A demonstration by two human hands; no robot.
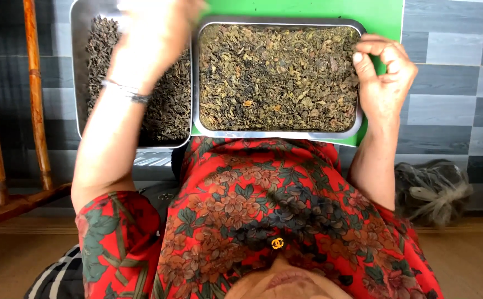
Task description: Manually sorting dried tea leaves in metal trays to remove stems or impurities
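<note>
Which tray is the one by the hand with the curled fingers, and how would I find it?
Start at the green board at the top of the picture. The tray on it is shiny metal, filled with greenish-brown dried leaves, and the right hand curls at its right edge. The other tray, to its left under the raised left hand, holds darker leaves and sits off the green board.

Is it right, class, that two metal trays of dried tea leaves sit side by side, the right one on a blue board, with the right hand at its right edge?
Not quite: the board under the right tray is green, not blue, as the head view shows. The rest holds: two metal trays of dried tea leaves sit side by side, with the left tray beside it and the right hand at the right tray's right edge.
</note>
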